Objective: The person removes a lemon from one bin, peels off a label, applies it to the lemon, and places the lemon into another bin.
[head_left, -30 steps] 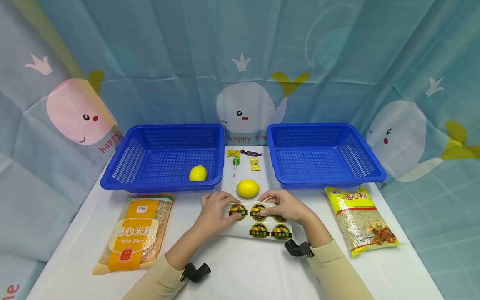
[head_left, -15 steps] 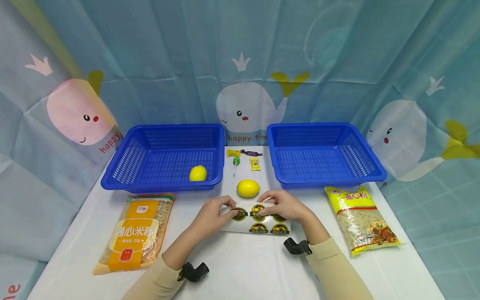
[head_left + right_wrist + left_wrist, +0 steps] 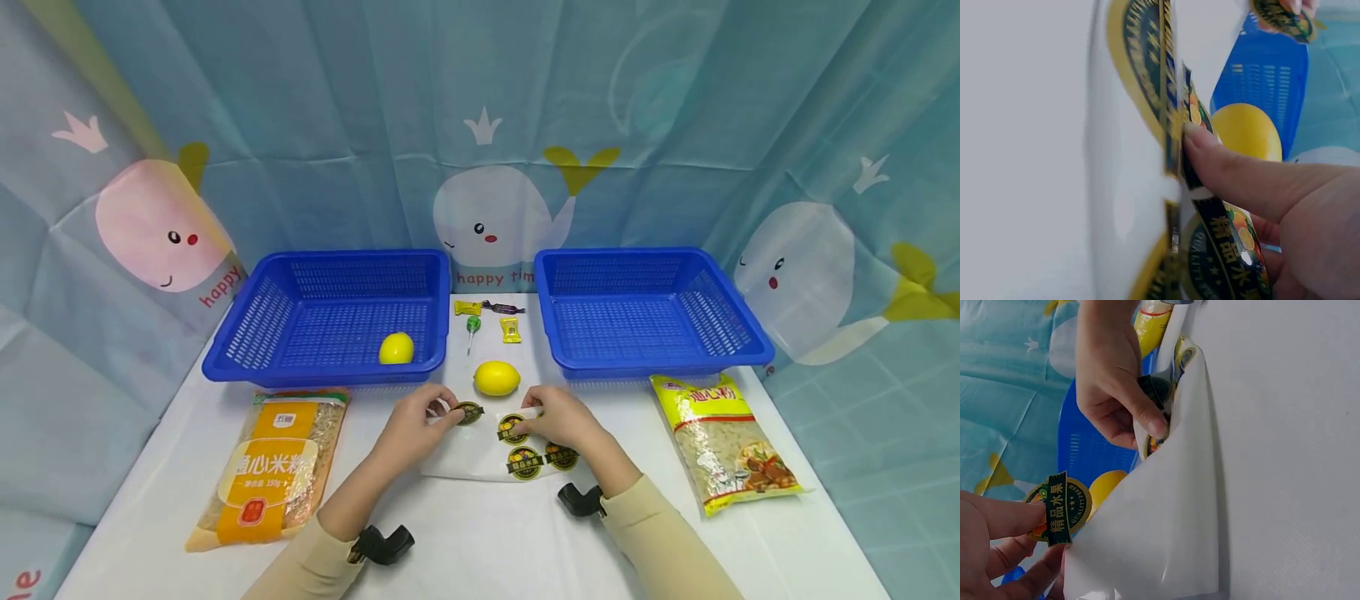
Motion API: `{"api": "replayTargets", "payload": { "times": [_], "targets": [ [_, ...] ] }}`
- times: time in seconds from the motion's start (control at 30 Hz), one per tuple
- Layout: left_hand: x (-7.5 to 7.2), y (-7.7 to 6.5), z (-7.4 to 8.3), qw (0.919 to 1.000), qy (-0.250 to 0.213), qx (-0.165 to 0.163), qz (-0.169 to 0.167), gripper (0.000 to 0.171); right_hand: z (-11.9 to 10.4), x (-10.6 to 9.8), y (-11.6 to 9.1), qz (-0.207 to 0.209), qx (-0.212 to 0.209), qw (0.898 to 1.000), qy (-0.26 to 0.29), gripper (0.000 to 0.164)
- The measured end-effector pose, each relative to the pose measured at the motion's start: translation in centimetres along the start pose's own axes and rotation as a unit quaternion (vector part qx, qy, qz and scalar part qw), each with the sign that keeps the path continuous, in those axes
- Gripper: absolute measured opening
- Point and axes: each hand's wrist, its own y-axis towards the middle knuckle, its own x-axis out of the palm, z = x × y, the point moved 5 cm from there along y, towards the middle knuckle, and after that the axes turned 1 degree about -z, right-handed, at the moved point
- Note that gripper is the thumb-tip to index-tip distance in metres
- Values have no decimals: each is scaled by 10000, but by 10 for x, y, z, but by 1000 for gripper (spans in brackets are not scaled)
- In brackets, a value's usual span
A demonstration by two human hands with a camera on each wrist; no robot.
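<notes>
My left hand (image 3: 412,427) pinches a round black-and-gold fruit sticker (image 3: 1075,506) between thumb and fingers; in the left wrist view it stands out past the edge of the white sticker sheet (image 3: 1147,519). My right hand (image 3: 564,418) grips the sheet's far right part, thumb on top over the printed labels (image 3: 1225,240). The sheet is bent and partly raised, with several stickers on its right side and bare white backing on its left. Just beyond it, between the hands, lies a yellow lemon (image 3: 497,378).
Two blue baskets (image 3: 322,371) stand at the back; the left one holds another lemon (image 3: 396,348). Between them lie wrapped candies (image 3: 510,330) and a green lollipop (image 3: 472,323). A pasta bag (image 3: 270,467) lies at the left, a yellow bag (image 3: 727,442) at the right.
My left hand has drawn left with the sticker, lifting it off the sheet. My right hand has shifted slightly, and the sheet has turned and bent.
</notes>
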Motion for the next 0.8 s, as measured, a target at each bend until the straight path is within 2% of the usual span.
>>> {"api": "replayTargets", "payload": {
  "times": [0.1,0.37,0.43,0.5,0.6,0.63,0.7,0.8],
  "targets": [
    [-4,0,-2,9997,-147,-130,111,9,1,-2,-2,253,182,9992,-232,33],
    [-11,-3,-2,9986,-75,1,516,9,8,-6,-5,602,702,9941,-572,37],
    [-5,-3,-3,9998,-132,88,116,8,8,-7,-5,685,703,9932,-630,37],
    [5,-4,-5,9983,-172,162,-541,7,8,-7,-6,749,692,9929,-608,37],
    [20,-7,-10,9862,-195,339,-1608,9,8,-7,-6,787,731,9929,-514,38],
    [22,-9,-12,9823,-208,367,-1825,11,9,-7,-6,809,768,9924,-514,39],
    [25,-12,-15,9773,-252,425,-2062,14,10,-8,-7,847,865,9914,-502,42],
    [24,-17,-20,9740,-349,347,-2211,18,11,-7,-9,905,893,9898,-644,50]
  ]
}}
